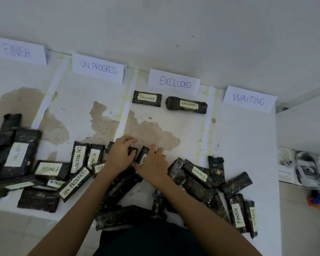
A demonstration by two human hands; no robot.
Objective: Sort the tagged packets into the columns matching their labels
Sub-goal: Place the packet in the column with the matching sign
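Worktop: the white, stained worktop (244,137) is split by pale strips into four columns.
Loose packets: black loose packets (75,183) with pale tags lie jumbled along the near edge, well apart from the signs.
Signs: the paper FINISH sign (18,51), ON PROGRESS sign (98,67), EXCLUDED sign (175,82) and WAITING sign (248,99) stand along the far edge.
Sorted: first EXCLUDED packet (146,98) and second EXCLUDED packet (186,105) lie side by side just below their sign.
Hands: the right hand (152,166) grips the WAIT-tagged packet (143,157), tilted, at the near end of the EXCLUDED column. The left hand (119,157) appears to curl its fingers round a dark packet (133,150), tag hidden.
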